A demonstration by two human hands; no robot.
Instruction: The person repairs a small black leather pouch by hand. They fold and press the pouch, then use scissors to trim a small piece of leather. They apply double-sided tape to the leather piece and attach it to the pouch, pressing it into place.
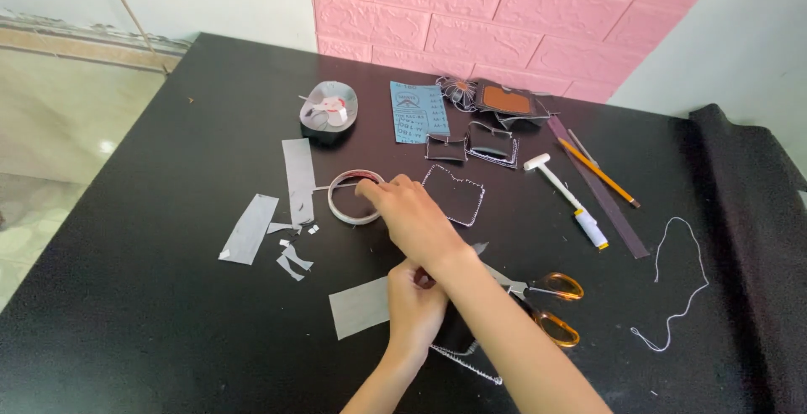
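Hands cross over the black counter (168, 313). The right hand (412, 216) reaches leftward across the left forearm, its fingertips closed in a grip on the rim of a roll of double-sided tape (351, 197) that lies flat on the counter. The left hand (416, 300) sits below it, fingers curled down on a dark stitched leather piece (458, 351), beside a grey rectangular strip (360, 306). Orange-handled scissors (546, 300) lie just to the right of the hands. More grey strips (298, 174) and small offcuts (292, 261) lie left of the tape. Farther back are a blue sandpaper sheet (419, 111), a pencil (598, 172), a small white hammer (567, 197) and a loose white thread (685, 284).
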